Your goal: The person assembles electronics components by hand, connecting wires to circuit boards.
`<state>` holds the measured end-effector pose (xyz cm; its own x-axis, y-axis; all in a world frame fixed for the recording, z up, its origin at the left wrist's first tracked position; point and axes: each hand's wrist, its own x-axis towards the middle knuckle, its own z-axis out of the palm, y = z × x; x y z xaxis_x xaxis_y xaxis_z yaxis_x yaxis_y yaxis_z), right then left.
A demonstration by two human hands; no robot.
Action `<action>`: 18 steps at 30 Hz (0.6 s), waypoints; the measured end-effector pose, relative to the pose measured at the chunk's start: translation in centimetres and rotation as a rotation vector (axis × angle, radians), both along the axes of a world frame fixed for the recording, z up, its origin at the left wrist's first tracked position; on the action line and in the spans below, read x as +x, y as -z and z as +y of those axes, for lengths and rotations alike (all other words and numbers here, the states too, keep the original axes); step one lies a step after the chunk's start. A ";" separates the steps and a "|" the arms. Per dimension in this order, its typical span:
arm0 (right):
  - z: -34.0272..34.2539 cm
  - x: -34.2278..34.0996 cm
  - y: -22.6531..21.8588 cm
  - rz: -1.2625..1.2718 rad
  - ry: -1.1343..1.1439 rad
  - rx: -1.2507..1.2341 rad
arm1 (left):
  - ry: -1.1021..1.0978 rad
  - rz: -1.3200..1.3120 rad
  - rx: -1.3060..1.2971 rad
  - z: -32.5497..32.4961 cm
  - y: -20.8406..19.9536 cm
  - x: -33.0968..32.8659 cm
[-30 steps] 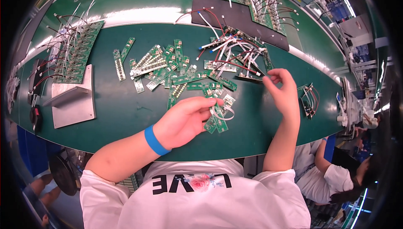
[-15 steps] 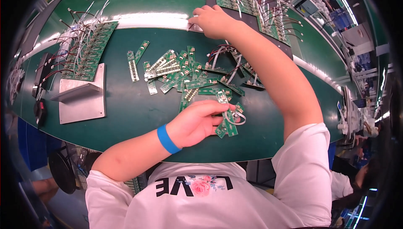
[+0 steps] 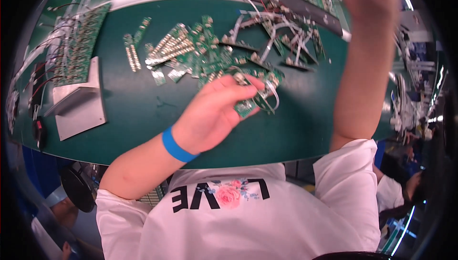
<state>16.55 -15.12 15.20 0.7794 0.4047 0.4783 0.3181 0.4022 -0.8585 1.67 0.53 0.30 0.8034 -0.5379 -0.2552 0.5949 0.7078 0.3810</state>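
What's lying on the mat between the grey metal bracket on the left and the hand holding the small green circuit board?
In the head view, only bare green mat lies between the grey bracket and the left hand.

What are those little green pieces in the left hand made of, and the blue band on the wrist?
The small green boards in the left hand look like rigid laminate circuit board: flat, glossy green, with pale wire loops attached. The blue wristband looks like smooth rubber or silicone, plain and matte, though fabric cannot be ruled out.

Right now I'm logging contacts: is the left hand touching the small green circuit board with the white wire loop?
Touching. The head view shows the left hand with its fingers closed over the small green circuit board, no gap.
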 end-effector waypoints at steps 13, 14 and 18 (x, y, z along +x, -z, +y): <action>-7.5 -12.8 13.1 0.510 0.224 -0.274 | 0.079 -0.188 0.210 -1.3 0.2 -0.5; -7.4 -12.9 12.7 0.575 0.121 -0.296 | 0.075 -0.187 0.216 -1.2 0.2 -0.6; -6.9 -12.7 12.9 0.678 -0.059 -0.227 | 0.097 -0.174 0.210 -0.9 0.3 -0.4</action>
<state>3.83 -22.04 2.35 0.8490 0.4871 -0.2049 -0.3319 0.1898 -0.9240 1.29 -0.42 0.00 0.7922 -0.5645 -0.2319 0.5687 0.5451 0.6160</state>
